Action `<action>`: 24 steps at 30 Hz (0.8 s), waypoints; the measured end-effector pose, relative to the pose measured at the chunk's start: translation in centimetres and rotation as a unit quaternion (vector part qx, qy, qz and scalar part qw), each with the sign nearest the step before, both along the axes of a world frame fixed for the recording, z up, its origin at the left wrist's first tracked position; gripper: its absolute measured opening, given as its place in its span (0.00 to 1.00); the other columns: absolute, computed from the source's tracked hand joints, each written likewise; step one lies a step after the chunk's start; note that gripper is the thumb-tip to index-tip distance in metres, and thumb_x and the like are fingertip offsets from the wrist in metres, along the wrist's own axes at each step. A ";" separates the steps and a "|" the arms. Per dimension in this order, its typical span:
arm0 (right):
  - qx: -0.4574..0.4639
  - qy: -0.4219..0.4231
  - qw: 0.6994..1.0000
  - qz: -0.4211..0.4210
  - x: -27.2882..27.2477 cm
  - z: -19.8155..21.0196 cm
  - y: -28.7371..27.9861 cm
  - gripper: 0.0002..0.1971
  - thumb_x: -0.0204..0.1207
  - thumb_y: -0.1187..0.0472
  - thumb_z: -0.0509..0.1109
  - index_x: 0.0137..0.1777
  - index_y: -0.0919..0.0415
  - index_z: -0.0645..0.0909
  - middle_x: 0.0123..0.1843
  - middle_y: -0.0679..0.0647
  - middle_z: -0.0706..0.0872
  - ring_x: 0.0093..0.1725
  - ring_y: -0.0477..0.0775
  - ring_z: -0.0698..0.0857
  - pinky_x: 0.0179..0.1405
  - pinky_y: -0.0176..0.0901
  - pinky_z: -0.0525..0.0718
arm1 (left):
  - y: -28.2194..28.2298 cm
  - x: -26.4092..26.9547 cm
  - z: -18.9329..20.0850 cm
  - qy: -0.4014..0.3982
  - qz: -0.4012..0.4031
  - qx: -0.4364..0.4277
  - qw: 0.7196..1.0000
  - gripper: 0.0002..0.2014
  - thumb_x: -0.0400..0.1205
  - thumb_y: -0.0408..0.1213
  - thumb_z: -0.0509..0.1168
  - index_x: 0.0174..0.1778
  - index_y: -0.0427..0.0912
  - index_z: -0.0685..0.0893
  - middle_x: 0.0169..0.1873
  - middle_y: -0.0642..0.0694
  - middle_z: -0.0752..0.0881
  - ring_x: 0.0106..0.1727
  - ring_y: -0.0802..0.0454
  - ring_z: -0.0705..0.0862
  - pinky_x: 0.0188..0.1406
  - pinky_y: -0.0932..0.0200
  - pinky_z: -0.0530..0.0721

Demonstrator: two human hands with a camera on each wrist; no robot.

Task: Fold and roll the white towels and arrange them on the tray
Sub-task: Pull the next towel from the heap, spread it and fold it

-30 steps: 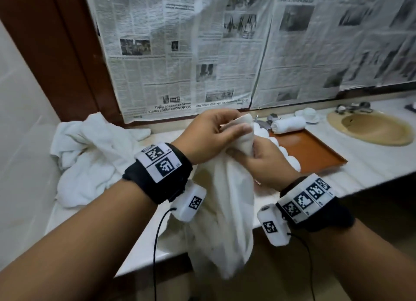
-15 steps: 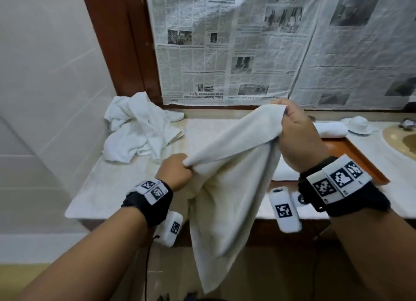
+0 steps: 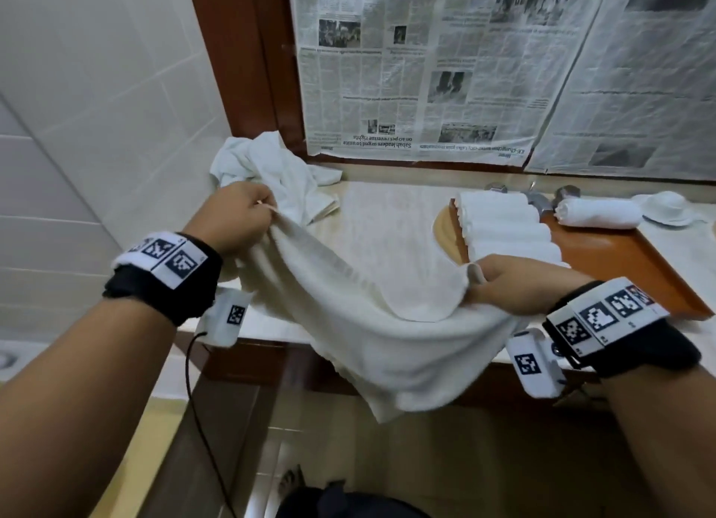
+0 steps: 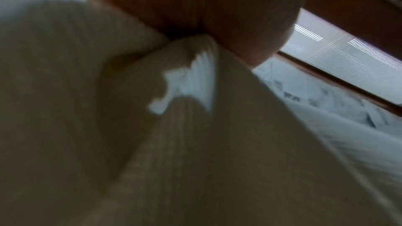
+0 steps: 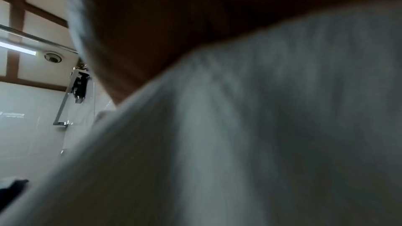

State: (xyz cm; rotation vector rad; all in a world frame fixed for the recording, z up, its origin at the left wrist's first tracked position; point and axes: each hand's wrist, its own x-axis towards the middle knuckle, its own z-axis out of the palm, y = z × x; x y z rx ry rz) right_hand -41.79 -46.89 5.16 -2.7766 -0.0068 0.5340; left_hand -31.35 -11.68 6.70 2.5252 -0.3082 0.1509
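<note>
A white towel (image 3: 372, 316) hangs stretched between both hands over the front edge of the counter. My left hand (image 3: 240, 215) pinches its left corner and my right hand (image 3: 515, 289) grips its right corner. The cloth sags below the counter edge. Several rolled white towels (image 3: 507, 231) lie side by side on the left end of the orange tray (image 3: 635, 269). One more rolled towel (image 3: 596, 213) lies at the tray's back edge. Both wrist views are blurred and filled by the towel (image 4: 195, 143) (image 5: 261, 126) close to the palm.
A heap of loose white towels (image 3: 271, 169) lies at the back left of the pale counter (image 3: 387, 215). Newspaper (image 3: 465, 72) covers the wall behind. A small white dish (image 3: 668, 207) and taps (image 3: 534, 198) stand behind the tray. A tiled wall closes the left side.
The hands have drawn apart and lowered, the left going back-left and the right coming down to the right, so the towel now spreads wide and flatter over the counter edge.
</note>
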 end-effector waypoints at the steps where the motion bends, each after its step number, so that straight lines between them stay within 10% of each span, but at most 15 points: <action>1: -0.004 0.001 1.000 -0.015 0.3 0.0 -0.1 0.19 0.87 0.56 0.57 0.56 0.68 0.85 0.56 0.65 0.88 0.52 0.60 0.84 0.47 0.34 0.77 | -0.3 -0.1 0.9 0.005 -0.023 -0.008 1.000 0.10 0.72 0.45 0.60 0.34 0.43 0.82 0.33 0.48 0.82 0.39 0.49 0.79 0.38 0.55 0.72; 8: 0.132 -0.062 0.980 -0.134 3.8 0.4 -3.4 0.13 0.82 0.60 0.64 0.41 0.59 0.88 0.35 0.58 0.87 0.32 0.59 0.83 0.27 0.38 0.76 | -0.7 1.9 3.0 0.068 -0.092 0.099 0.988 0.22 0.67 0.62 0.75 0.33 0.45 0.83 0.29 0.51 0.84 0.34 0.55 0.81 0.36 0.56 0.77; 16: -0.039 -0.024 0.984 -0.172 9.5 -1.7 -4.7 0.12 0.75 0.77 0.63 0.38 0.59 0.78 0.51 0.58 0.86 0.48 0.58 0.80 0.40 0.42 0.71 | -0.8 9.8 -2.2 0.131 -0.079 0.276 0.949 0.13 0.74 0.49 0.76 0.34 0.43 0.85 0.33 0.46 0.87 0.40 0.45 0.86 0.39 0.55 0.81; 19: -0.045 -0.001 0.985 -0.164 12.1 -3.4 -4.9 0.10 0.72 0.74 0.72 0.52 0.65 0.84 0.57 0.59 0.87 0.55 0.59 0.85 0.46 0.42 0.78 | -1.2 13.8 -4.9 0.196 -0.050 0.321 0.925 0.15 0.75 0.48 0.76 0.29 0.44 0.81 0.36 0.43 0.86 0.39 0.45 0.84 0.39 0.58 0.79; 24: 0.124 -0.020 0.957 -0.263 19.4 -4.4 -5.4 0.08 0.83 0.74 0.61 0.52 0.63 0.79 0.44 0.59 0.88 0.24 0.48 0.86 0.16 0.36 0.76 | -2.2 22.6 -7.0 0.168 0.011 0.271 0.948 0.12 0.77 0.45 0.74 0.48 0.39 0.87 0.56 0.38 0.87 0.56 0.39 0.84 0.55 0.54 0.79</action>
